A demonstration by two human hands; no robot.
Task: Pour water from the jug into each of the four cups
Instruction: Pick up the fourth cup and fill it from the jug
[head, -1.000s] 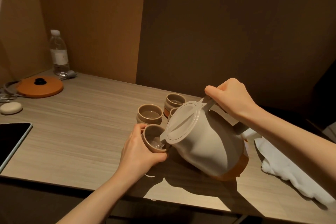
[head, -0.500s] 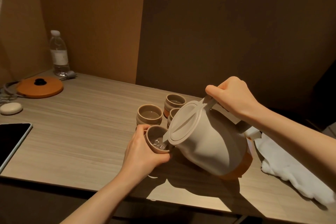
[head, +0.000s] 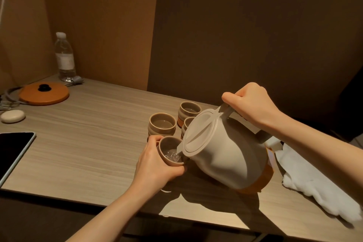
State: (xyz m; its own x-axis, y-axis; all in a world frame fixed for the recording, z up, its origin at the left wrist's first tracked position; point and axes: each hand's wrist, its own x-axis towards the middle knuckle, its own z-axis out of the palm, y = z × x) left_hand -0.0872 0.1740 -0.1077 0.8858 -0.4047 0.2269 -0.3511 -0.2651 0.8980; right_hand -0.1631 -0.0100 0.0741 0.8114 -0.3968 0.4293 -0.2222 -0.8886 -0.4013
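My right hand (head: 251,104) grips the handle of a beige jug (head: 225,153) with an orange base, tipped left off the table. Its spout hangs over a tan cup (head: 169,150) that my left hand (head: 155,165) holds tilted toward the jug; water is running into this cup. Behind it stand three more cups: one at the left (head: 162,124) with water in it, one at the back (head: 189,111), and one (head: 187,124) partly hidden by the jug's lid.
A white cloth (head: 314,180) lies at the right of the wooden table (head: 88,143). A dark tablet (head: 13,151) sits at the left edge. Farther back left are an orange lid (head: 44,93), a pale oval object (head: 12,116) and a water bottle (head: 64,57).
The jug has tipped further and risen a little, with its spout staying over the cup. Water has gathered in the held cup. My left hand has stayed around it.
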